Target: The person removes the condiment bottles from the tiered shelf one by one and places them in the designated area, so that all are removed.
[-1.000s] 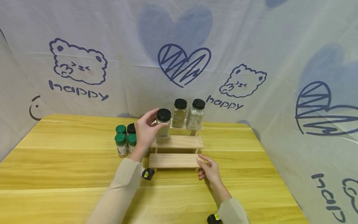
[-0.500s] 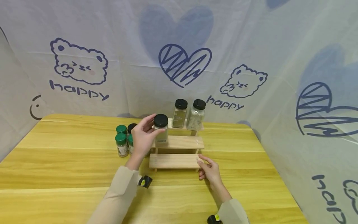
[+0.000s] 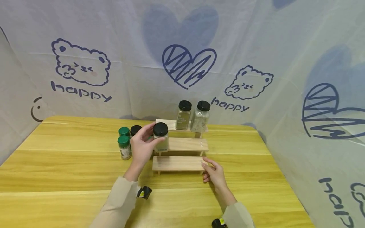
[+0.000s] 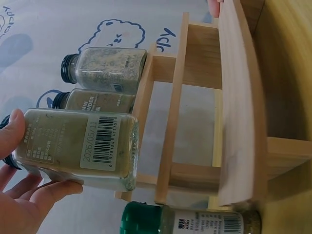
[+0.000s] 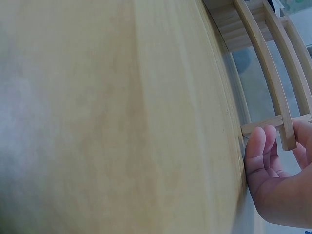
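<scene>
At the bottom edge of the head view, the left sleeve (image 3: 115,202) and right sleeve (image 3: 238,215) are cut off above the desk (image 3: 71,177). The right hand (image 3: 214,174) has its grip pinched on the right end of the lowest tier of the wooden rack (image 3: 179,163); its own wrist view crops that hand at the border. Farther in, the left hand (image 3: 141,147) has its grip curled round a black-lidded jar (image 3: 160,144), which hides the left end of the middle tier; whether its base touches the rack is hard to tell. The label shows 2026/05/11, but its smaller print is unreadable. Beside this hand stands a green-capped jar (image 3: 124,148); behind it, a second green cap (image 3: 124,131) and a black cap (image 3: 135,130) show above mostly hidden bodies. On the top tier, a brown-filled jar (image 3: 183,118) and a pale-filled jar (image 3: 199,120) stand upright. Beyond hangs a printed cloth (image 3: 128,38), running out of view.
</scene>
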{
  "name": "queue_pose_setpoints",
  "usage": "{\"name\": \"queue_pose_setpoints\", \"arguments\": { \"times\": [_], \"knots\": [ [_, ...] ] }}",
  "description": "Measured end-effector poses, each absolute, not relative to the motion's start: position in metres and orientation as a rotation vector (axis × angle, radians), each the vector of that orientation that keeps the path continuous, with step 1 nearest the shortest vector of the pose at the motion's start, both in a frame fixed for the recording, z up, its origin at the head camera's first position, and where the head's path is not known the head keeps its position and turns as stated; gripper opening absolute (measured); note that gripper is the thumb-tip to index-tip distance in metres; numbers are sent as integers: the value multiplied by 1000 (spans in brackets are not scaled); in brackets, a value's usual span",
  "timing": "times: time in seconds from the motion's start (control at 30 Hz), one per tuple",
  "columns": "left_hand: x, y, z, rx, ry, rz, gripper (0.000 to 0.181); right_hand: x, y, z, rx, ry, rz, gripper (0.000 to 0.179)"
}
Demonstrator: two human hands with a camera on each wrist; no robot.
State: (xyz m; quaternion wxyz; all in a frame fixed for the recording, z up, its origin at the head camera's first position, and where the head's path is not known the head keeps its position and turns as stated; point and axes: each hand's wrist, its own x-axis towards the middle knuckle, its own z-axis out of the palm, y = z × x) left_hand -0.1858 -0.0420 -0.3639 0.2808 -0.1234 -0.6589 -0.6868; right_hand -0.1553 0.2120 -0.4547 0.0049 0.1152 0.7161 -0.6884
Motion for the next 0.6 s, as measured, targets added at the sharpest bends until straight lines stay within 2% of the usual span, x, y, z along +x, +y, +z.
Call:
{"name": "queue_pose_setpoints", "arguments": {
  "times": [0.33,0.6],
  "knots": [
    [-161,-45,-347,-318,-1801,-1835,49,-154,212,-454,352,2240,-2156,35],
    [-154,-52,-352,-336,-1803,-1834,50,-153,212,-452,353,2243,-2147,36]
  ]
}}
